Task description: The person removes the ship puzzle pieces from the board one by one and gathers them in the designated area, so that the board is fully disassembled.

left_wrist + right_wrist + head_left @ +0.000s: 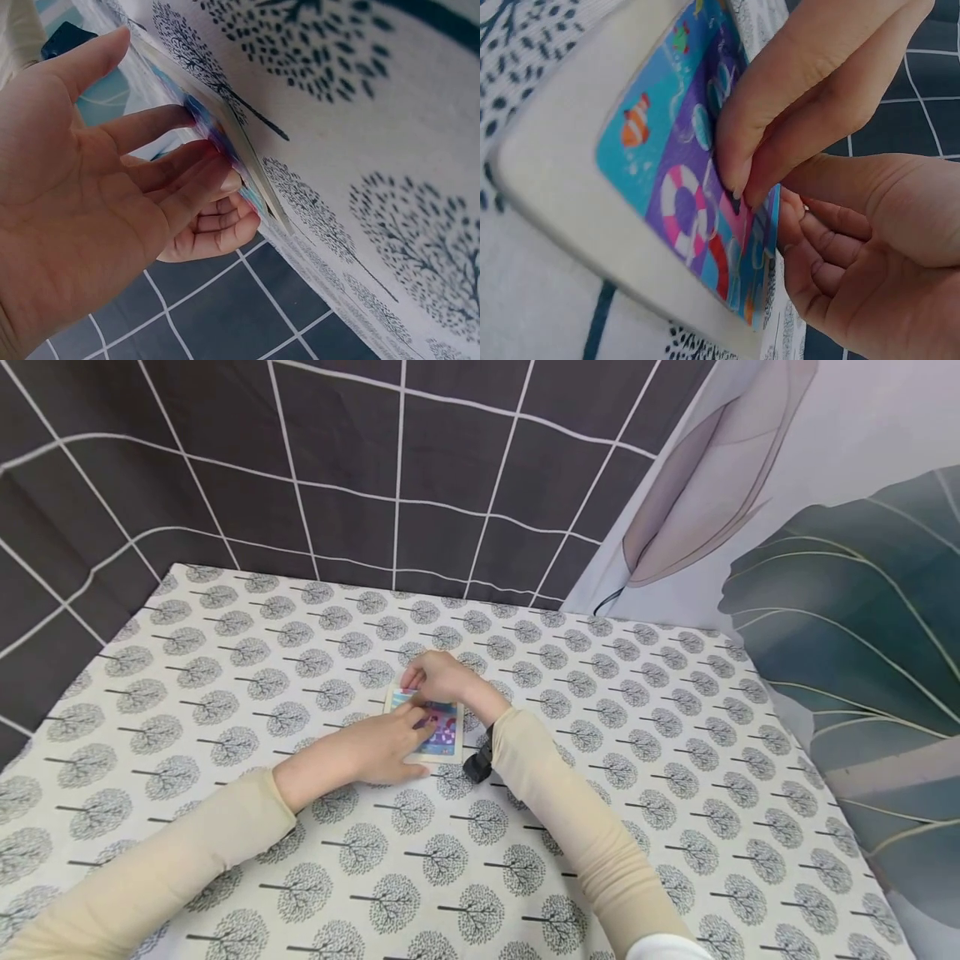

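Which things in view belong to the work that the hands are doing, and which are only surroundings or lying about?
In the work:
- sea-themed picture board, touched by the left hand
- right hand, at the board's far side

Only surroundings:
- tree-print tablecloth, under the board
- dark grid-patterned cloth
- leaf-print cloth

I see no loose items lying about.

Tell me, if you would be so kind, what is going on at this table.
A person is handling a small picture board with a pale border and a bright underwater scene. It lies on a tree-print tablecloth. Their left grip touches the picture, while the right grip pinches at its far edge; exactly what is held there is partly hidden.
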Available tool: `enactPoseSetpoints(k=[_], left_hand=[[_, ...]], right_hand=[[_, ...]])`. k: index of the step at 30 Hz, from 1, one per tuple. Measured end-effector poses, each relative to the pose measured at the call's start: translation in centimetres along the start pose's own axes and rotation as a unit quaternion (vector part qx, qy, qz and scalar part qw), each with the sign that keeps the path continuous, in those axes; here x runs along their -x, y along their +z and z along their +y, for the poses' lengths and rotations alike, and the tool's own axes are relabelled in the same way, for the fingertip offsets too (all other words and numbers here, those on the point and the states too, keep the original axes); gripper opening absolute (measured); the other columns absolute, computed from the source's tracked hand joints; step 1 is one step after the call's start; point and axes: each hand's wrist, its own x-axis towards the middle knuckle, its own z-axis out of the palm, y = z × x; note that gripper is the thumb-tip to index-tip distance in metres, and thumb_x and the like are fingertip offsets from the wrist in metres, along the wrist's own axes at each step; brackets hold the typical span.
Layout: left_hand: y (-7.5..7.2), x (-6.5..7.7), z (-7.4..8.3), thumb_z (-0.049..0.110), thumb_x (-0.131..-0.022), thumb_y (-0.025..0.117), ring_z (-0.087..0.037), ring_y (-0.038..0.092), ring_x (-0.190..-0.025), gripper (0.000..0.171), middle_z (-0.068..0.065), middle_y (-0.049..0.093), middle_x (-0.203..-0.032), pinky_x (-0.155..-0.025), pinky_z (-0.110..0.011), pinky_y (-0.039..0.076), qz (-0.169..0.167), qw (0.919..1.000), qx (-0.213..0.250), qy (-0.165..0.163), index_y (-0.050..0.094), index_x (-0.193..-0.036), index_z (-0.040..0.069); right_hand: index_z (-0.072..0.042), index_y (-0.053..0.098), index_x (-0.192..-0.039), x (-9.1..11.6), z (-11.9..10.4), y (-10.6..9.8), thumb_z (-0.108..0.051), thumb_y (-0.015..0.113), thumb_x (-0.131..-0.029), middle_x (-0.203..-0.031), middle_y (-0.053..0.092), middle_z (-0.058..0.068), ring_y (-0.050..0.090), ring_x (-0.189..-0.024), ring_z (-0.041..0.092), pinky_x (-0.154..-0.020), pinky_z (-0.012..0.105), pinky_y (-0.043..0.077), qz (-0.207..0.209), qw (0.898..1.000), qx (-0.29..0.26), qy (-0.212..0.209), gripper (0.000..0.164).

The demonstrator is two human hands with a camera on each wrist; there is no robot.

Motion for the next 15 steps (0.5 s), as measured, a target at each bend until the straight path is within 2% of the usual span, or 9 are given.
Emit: enactPoseSetpoints(k=[8, 15], left_hand=[[-0.02, 0.23, 0.15, 0.039, -0.089, 0.058, -0.040, 0.021, -0.138, 0.072, -0.027, 0.026, -0.147, -0.110, -0.050, 0.029, -0.001, 1.0000, -0.004, 0.004, 0.036, -0.138, -0.008], [-0.18, 0.40, 0.27, 0.040, -0.089, 0.057, -0.040, 0.016, -0.139, 0.073, -0.026, 0.024, -0.148, -0.112, -0.049, 0.026, -0.008, 0.9999, -0.007, 0.010, 0.034, -0.139, -0.009]], right_hand=[[-0.007, 0.070, -0.104, 0.09, 0.32, 0.20, -0.005, 0.074, -0.075, -0.093, 0.067, 0.002, 0.060, -0.086, 0.012, -0.077, 0.016, 0.049, 0.008, 1.000, 0.016, -0.026, 0.029], [-0.009, 0.071, -0.100, 0.26, 0.65, 0.36, -0.008, 0.075, -0.075, -0.088, 0.067, 0.002, 0.061, -0.078, 0.011, -0.071, 0.016, 0.049, 0.026, 0.997, 0.028, -0.063, 0.026]])
